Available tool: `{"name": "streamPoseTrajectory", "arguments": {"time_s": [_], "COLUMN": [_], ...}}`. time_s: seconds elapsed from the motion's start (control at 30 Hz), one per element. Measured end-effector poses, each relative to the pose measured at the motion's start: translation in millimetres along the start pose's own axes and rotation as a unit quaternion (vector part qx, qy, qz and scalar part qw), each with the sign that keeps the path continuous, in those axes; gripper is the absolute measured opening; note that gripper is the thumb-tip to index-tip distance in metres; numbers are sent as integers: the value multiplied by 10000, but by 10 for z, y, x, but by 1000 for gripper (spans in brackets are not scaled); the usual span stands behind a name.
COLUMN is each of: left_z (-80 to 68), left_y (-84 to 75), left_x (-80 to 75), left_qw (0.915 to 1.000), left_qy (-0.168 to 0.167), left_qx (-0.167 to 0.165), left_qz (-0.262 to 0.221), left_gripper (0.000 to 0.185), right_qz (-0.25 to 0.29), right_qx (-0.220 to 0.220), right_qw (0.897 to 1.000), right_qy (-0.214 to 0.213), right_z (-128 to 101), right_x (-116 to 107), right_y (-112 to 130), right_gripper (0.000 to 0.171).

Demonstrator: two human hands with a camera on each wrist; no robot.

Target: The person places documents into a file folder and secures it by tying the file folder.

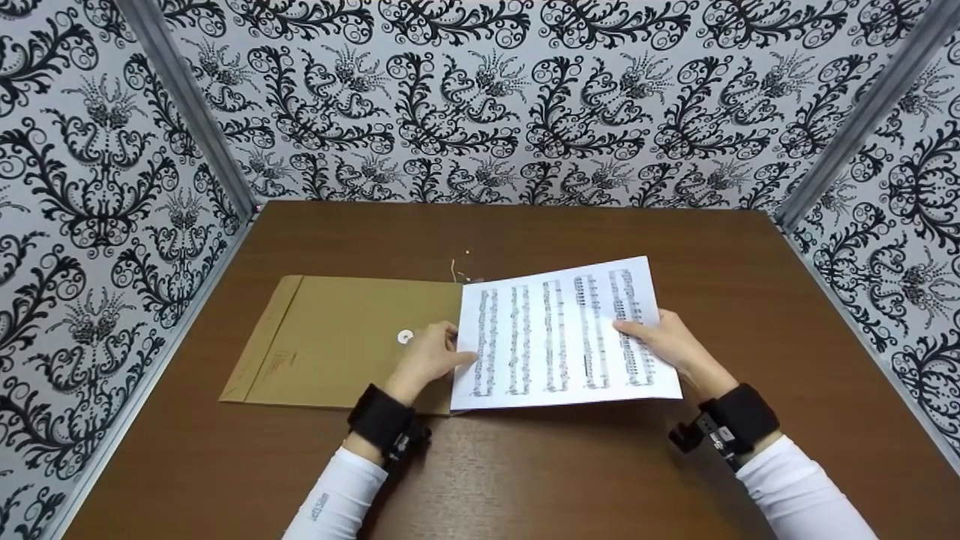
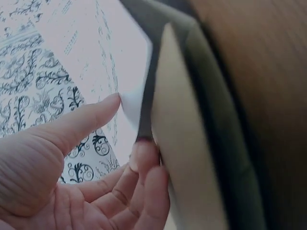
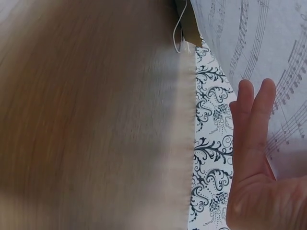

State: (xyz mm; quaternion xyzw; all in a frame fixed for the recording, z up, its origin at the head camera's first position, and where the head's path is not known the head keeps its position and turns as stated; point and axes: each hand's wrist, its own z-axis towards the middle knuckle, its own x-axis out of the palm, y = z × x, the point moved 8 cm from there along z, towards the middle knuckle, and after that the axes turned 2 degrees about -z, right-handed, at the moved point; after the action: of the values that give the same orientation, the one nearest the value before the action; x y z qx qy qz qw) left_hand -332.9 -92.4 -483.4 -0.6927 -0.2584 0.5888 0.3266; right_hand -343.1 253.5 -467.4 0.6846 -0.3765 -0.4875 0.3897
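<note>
A white page of sheet music [image 1: 559,337] is held raised at its right side, its left edge at the mouth of a brown paper envelope [image 1: 330,337]. My right hand [image 1: 671,345] grips the page's right edge, thumb on top and fingers underneath; in the right wrist view straight fingers [image 3: 256,115] lie against its underside. At the envelope's mouth, my left hand [image 1: 431,356] has its thumb on the page's left edge. In the left wrist view its curled fingers [image 2: 148,182] are at the envelope's edge, by a dark gap beside the page.
A white round button [image 1: 405,337] is on the envelope, and a thin white string [image 1: 454,270] lies by its far edge. The brown wooden table [image 1: 525,480] is bounded by black-and-white patterned walls [image 1: 480,105]. Each wrist wears a black strap [image 1: 742,416] with a camera.
</note>
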Motion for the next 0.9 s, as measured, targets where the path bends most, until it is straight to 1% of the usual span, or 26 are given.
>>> {"name": "streamPoseTrajectory", "arguments": {"time_s": [0.1,0.2,0.27,0.33,0.43,0.57,0.63,0.7,0.8,0.9], "left_z": [4,7,4,-1,-23,-57,-69,-75,-70,-58], "left_y": [-31,-50,-62,-75,-103,-128,-130,-124,-97,-57], "left_x": [14,27,28,22,10,-2,-11,-18,-27,-29], "left_qw": [9988,9969,9942,9900,9803,9680,9642,9624,9620,9625], "left_qy": [-138,-222,-308,-424,-626,-792,-837,-842,-771,-646], "left_qx": [39,-13,-14,25,168,238,196,122,-34,-209], "left_qz": [478,760,1029,1347,1868,2367,2511,2579,2617,2625], "left_gripper": [65,75,81,86,92,98,102,106,115,118], "right_qz": [-9,-32,-67,-107,-159,-224,-245,-256,-284,-308], "right_qx": [30,63,71,63,37,20,37,72,94,72], "right_qw": [10000,10000,10000,9999,9998,9997,9996,9996,9995,9995], "right_qy": [1,-7,-7,14,72,108,95,72,50,44], "right_z": [-3,-3,0,6,23,62,82,100,118,130], "right_x": [-10,-19,-23,-21,-15,-5,-4,-7,-9,-7], "right_y": [-12,-23,-27,-25,-25,-34,-46,-62,-71,-61], "right_gripper": [54,53,53,53,53,53,54,54,55,55]}}
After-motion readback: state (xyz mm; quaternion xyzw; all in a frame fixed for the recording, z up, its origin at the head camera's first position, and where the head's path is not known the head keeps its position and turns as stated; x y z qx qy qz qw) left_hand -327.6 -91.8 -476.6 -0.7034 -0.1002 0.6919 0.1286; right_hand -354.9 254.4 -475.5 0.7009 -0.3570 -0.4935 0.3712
